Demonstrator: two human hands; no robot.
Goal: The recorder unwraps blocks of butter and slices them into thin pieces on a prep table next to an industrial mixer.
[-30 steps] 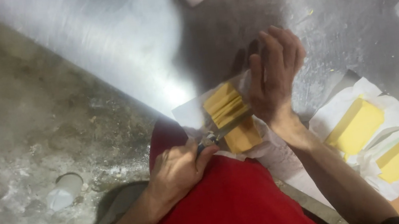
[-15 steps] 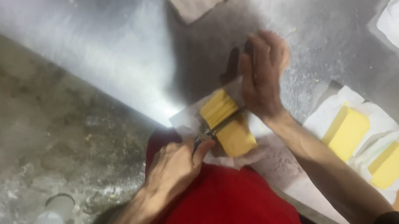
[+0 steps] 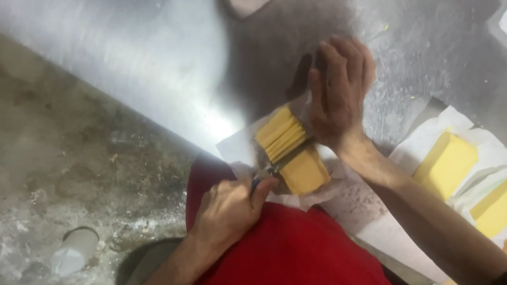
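Two hands work one yellow block at the near edge of the steel counter. Nearest, the left hand is closed in a fist round the handle of a knife, whose blade lies across the yellow block on a sheet of white paper. Just beyond, the right hand rests with fingers loosely curved on the block's far right side, steadying it; it grips nothing fully. The block looks soft and greasy, like butter or cheese: its far half already stands in thin slices. It would likely dent under a hard pinch and slip if held by its faces, so holding lightly at the sides, through the paper, seems safest. To the right lie two more wrapped yellow blocks, well apart from the hands.
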